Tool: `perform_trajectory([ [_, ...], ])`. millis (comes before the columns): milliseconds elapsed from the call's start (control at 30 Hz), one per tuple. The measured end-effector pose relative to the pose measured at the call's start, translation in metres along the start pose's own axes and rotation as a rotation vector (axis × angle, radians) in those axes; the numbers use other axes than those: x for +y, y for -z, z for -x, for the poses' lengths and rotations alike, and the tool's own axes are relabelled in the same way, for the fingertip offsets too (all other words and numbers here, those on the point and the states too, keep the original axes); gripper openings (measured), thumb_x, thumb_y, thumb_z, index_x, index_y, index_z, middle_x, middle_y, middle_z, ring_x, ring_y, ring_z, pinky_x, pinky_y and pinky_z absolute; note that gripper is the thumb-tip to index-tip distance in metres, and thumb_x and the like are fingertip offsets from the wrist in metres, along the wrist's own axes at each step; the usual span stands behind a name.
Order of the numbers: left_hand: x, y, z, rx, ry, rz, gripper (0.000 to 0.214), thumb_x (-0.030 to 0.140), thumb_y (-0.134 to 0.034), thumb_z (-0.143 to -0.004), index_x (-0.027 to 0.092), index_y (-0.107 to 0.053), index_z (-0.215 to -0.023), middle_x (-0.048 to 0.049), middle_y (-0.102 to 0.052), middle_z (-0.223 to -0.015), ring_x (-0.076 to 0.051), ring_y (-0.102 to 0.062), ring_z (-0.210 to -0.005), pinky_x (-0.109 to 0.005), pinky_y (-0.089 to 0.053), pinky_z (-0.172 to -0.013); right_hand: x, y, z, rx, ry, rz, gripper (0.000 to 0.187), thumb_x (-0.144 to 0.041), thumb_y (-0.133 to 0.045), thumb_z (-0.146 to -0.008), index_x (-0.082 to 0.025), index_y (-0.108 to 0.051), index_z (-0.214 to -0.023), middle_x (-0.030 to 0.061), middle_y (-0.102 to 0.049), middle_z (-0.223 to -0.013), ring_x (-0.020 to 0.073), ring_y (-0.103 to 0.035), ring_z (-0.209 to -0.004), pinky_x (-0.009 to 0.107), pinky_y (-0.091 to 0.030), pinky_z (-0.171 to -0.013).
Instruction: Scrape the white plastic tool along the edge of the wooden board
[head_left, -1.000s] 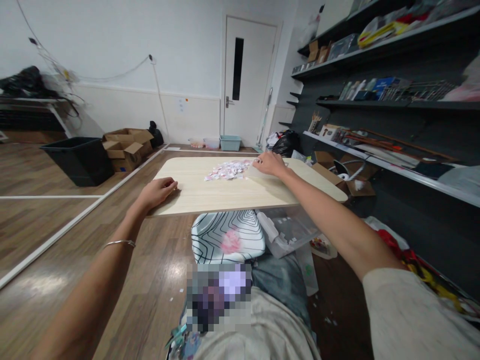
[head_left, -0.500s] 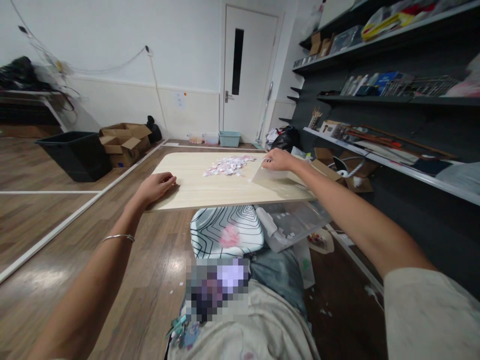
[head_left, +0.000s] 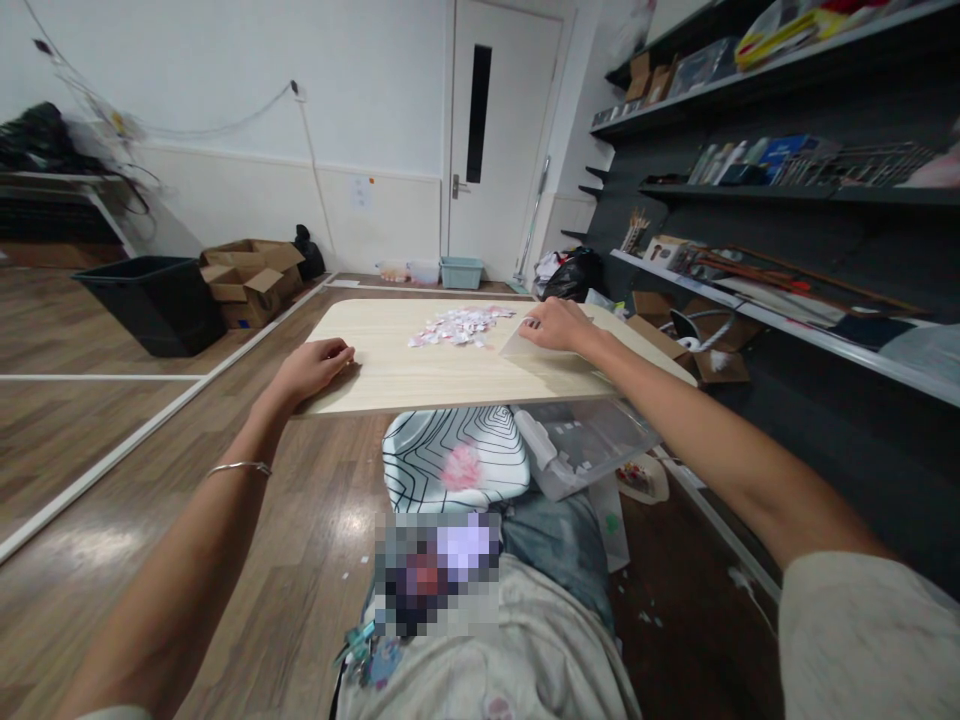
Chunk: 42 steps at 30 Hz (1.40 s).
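Note:
On the pale wooden board lies a heap of small white and pinkish paper pieces. To the right of the heap, my right hand is closed on the upper edge of a thin pale sheet. That sheet stands tilted, its lower edge at the board surface; my fingers hide part of it. My left hand rests on the board's left end, palm down, its fingers loosely bent and holding nothing visible.
Below the board's near edge are a patterned tray with pink bits and a clear plastic box. A black bin and cardboard boxes stand left. Dark shelves line the right wall. A blue basket sits by the door.
My right hand and the pale sheet have shifted slightly left, toward the heap. My left hand stays on the board. The whole view has tilted a little.

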<state>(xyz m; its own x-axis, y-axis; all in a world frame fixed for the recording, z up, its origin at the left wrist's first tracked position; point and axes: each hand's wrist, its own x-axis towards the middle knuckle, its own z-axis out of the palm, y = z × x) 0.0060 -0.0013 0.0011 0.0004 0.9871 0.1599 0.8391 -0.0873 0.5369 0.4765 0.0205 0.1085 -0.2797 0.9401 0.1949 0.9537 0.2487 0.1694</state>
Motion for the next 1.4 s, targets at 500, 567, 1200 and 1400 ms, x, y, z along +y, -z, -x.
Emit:
perform_trajectory([
  [500,-0.006,0.0,-0.003,0.017,-0.047,-0.005,0.044,0.065,-0.058,-0.099,0.027,-0.076,-0.088,-0.0084,-0.079,-0.08,-0.03,-0.071,-0.081,-0.039,-0.048,-0.078,-0.024,-0.001,-0.008,0.046,-0.008,0.056,0.047,-0.038,-0.064,-0.117,-0.013,-0.102,-0.128,0.0265,-0.097,-0.133,0.0409,-0.089,-0.121,0.04,-0.053,-0.095],
  [567,-0.006,0.0,-0.003,0.018,-0.052,-0.002,0.043,0.065,-0.059,-0.099,0.027,-0.076,-0.087,-0.0084,-0.079,-0.08,-0.03,-0.071,-0.081,-0.039,-0.048,-0.078,-0.025,-0.003,-0.007,0.043,0.038,0.061,0.043,-0.037,-0.067,-0.115,-0.014,-0.102,-0.122,0.0254,-0.097,-0.127,0.0384,-0.087,-0.114,0.04,-0.049,-0.092],
  [1200,-0.011,-0.001,-0.005,0.01,-0.05,-0.006,0.044,0.065,-0.063,-0.103,0.025,-0.078,-0.094,-0.0095,-0.08,-0.086,-0.029,-0.069,-0.083,-0.039,-0.047,-0.081,0.058,-0.01,0.031,0.066,0.115,-0.192,0.026,-0.038,-0.071,-0.092,-0.022,-0.083,-0.075,0.0049,-0.066,-0.068,0.0237,-0.057,-0.078,0.039,-0.035,-0.079],
  [1400,-0.016,-0.002,-0.009,0.025,-0.042,-0.036,0.043,0.06,-0.06,-0.105,0.023,-0.081,-0.096,-0.0077,-0.073,-0.081,-0.028,-0.063,-0.081,-0.04,-0.045,-0.08,0.036,-0.006,0.002,0.071,0.001,-0.112,0.027,-0.04,-0.075,-0.096,-0.019,-0.09,-0.088,0.0107,-0.076,-0.078,0.0286,-0.068,-0.085,0.039,-0.037,-0.078],
])
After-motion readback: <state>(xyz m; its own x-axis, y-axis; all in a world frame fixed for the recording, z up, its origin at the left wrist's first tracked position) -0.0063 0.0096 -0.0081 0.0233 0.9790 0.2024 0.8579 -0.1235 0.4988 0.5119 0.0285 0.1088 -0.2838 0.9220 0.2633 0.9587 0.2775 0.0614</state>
